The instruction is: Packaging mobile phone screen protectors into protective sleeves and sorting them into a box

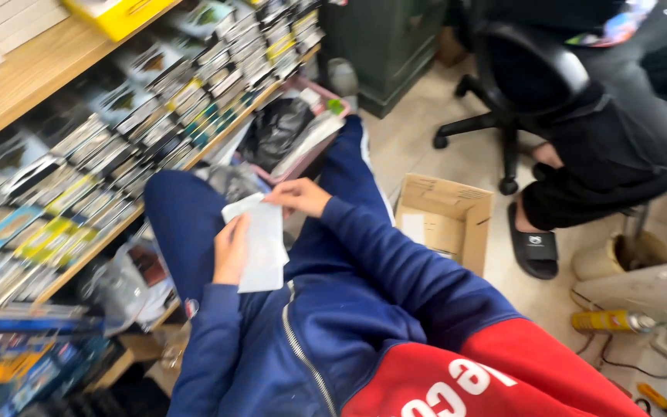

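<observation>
Your left hand (231, 249) grips white packet (260, 241) at left edge; right hand (296, 196) pinches top corner, over lap, beside shelf (79, 193).

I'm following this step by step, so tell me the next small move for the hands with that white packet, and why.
Probably peel or pull the top corner open. The right hand pinches the upper edge of the white packet, while the left hand steadies its side over the lap. That two-handed grip looks set for opening it, though blur hides the edge.

Thin white paper sheet (260, 243) (matt, slightly creased); brown corrugated cardboard box (457, 224); wooden shelf (32, 69).
</observation>
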